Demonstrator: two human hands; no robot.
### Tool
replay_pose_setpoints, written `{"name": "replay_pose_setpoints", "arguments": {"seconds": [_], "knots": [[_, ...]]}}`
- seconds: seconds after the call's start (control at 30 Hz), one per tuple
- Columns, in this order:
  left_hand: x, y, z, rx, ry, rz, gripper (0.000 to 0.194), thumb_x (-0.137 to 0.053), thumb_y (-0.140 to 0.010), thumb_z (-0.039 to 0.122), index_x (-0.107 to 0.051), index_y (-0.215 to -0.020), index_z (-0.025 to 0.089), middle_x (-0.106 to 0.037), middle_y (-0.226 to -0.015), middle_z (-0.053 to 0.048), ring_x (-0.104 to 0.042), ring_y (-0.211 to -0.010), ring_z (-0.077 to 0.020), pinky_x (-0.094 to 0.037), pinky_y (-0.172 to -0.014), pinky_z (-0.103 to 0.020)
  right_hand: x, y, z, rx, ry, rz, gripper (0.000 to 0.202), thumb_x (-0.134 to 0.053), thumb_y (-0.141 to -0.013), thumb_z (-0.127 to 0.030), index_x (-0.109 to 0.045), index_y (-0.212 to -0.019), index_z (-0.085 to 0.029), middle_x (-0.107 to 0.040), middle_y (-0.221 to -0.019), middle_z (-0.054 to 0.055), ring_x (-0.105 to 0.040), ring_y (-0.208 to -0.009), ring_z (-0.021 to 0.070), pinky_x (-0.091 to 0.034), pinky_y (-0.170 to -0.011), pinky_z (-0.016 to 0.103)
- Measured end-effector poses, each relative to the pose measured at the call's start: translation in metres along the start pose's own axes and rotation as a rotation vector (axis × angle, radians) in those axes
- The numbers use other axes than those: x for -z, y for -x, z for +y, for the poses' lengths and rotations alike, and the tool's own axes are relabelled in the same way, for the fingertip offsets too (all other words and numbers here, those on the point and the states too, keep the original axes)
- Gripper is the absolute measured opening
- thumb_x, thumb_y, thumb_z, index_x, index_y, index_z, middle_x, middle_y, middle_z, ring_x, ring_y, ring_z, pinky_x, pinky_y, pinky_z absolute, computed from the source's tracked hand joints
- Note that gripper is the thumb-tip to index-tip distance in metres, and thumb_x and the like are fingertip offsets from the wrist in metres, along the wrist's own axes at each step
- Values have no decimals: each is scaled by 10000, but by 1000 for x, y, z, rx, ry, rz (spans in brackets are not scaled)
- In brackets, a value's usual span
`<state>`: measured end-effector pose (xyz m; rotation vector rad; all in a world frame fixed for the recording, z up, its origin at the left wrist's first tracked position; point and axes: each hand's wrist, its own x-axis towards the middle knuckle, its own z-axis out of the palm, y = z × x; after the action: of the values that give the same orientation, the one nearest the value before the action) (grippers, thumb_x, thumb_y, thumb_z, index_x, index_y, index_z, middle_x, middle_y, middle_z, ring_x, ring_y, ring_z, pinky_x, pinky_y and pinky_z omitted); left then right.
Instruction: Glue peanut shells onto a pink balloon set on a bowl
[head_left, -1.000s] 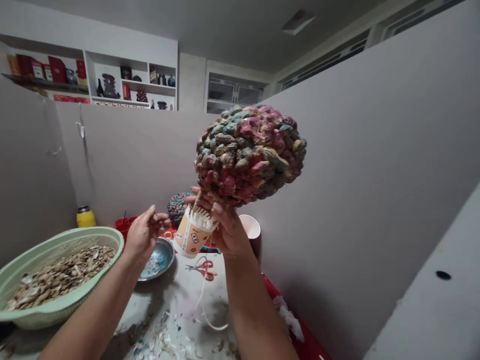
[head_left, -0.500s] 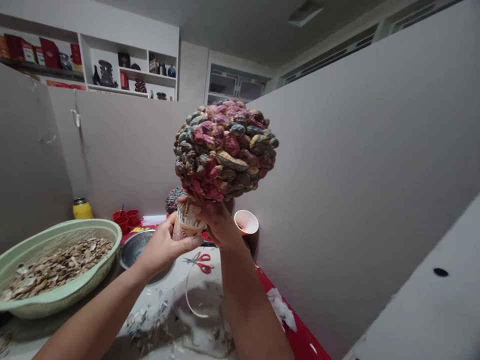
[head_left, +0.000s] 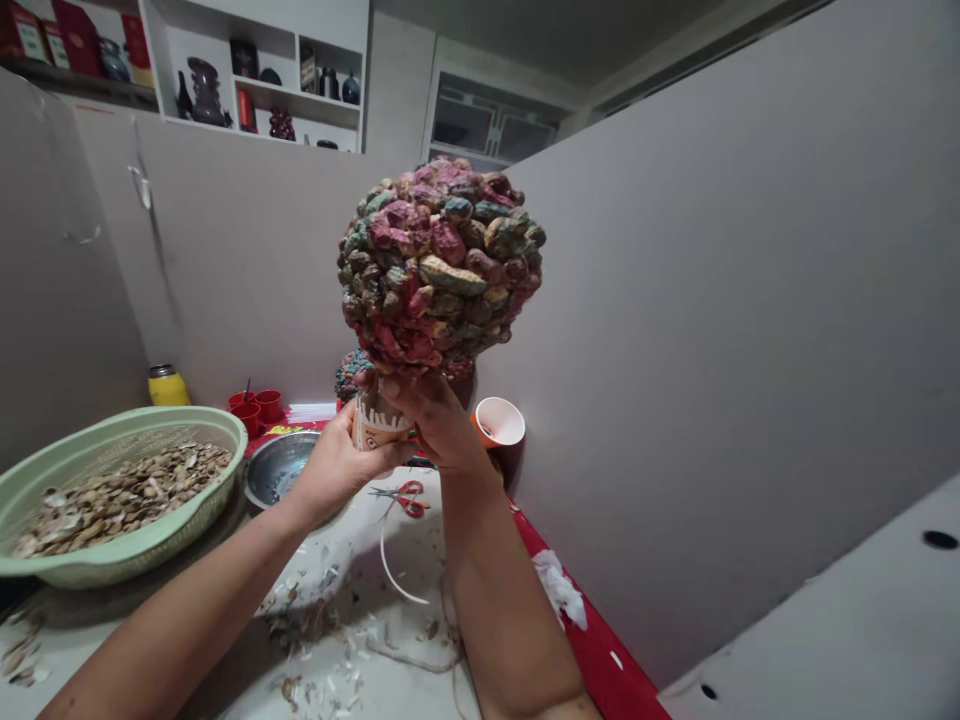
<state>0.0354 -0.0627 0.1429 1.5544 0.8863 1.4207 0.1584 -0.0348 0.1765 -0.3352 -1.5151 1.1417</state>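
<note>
A large ball covered in painted peanut shells (head_left: 442, 265), pink, green and brown, stands upright above a paper cup (head_left: 381, 425) with a printed face. My left hand (head_left: 349, 455) wraps round the cup's lower left side. My right hand (head_left: 424, 410) grips at the base of the ball, by the cup's rim, its fingers partly hidden under the ball. Below the hands, red-handled scissors (head_left: 405, 497) lie on the white tabletop beside a curved white strip (head_left: 394, 570).
At the left is a green basket (head_left: 127, 560) of shells, with a metal bowl (head_left: 262, 470) beside it. Behind stand a yellow bottle (head_left: 167, 386), red cups (head_left: 268, 403) and an orange-white cup (head_left: 500, 422). Shell scraps litter the table; a partition (head_left: 712, 300) rises at right.
The view has tilted down a little, so shelves and ball sit higher in the picture. Both hands keep their hold on the cup and ball.
</note>
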Motion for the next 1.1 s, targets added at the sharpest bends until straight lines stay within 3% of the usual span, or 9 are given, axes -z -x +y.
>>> {"name": "replay_pose_setpoints", "arguments": {"seconds": [0.27,0.47,0.73,0.97,1.1], "knots": [[-4,2,-1,-18,22,32,317,-794,-635,215,-653,-915,169,-689,-807,-10,-598,-716,-162,-463,-664,-243,2,0,0,-32,76,-27,251,-717,-747,-427,-711,-943,-271,-715,-1001,-2,-648,-1001,254,-527,-883,377],[-5,2,0,5,37,62,282,-802,-627,252,-650,-847,161,-671,-753,-10,-563,-656,-150,-449,-632,-242,0,1,-2,-31,3,-4,195,-747,-726,-384,-719,-861,-246,-704,-868,4,-666,-825,222,-548,-753,338],[-2,1,-8,0,195,-21,292,-809,-659,297,-681,-882,157,-694,-789,-9,-589,-706,-151,-444,-682,-241,8,1,-5,6,59,-137,189,-693,-819,-359,-740,-991,-295,-713,-1024,2,-651,-1016,240,-529,-907,367],[17,-4,10,-21,259,-12,404,-841,-604,347,-719,-930,142,-733,-857,-65,-653,-785,-211,-489,-738,-293,16,-1,-6,-88,13,-98,521,-820,-670,-476,-686,-1119,-248,-709,-1108,47,-639,-1091,243,-512,-961,414],[27,-6,22,-40,239,30,422,-828,-593,352,-732,-930,116,-741,-832,-81,-670,-741,-228,-513,-683,-305,20,-1,-5,-107,54,-272,512,-803,-719,-423,-674,-1159,-196,-713,-1089,86,-670,-1025,232,-526,-940,413]]}}
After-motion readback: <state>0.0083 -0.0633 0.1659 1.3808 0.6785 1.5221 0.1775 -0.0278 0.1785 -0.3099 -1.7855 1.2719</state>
